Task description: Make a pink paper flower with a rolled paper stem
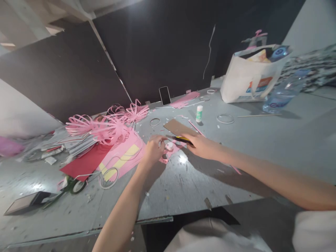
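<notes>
My right hand [195, 143] is closed around a black-and-yellow utility knife [181, 139], its tip pointing left. Close to that tip, my left hand [154, 148] has its fingers bent and pinched together; what is between them, if anything, is too small to make out. Below the knife, a small white round piece [169, 146] sits by cut pink paper scraps [164, 159]. A brown cardboard piece [174, 126] lies just beyond my right hand, with a thin pink strip [196, 127] beside it.
Pink paper-strip loops [110, 124], a red sheet [86, 162] and pink sheets [126, 154] lie left. A glue stick [199, 114] and phone [165, 95] stand beyond my hands. Right are a wire ring [225, 119], white bag [244, 77] and water bottle [286, 92].
</notes>
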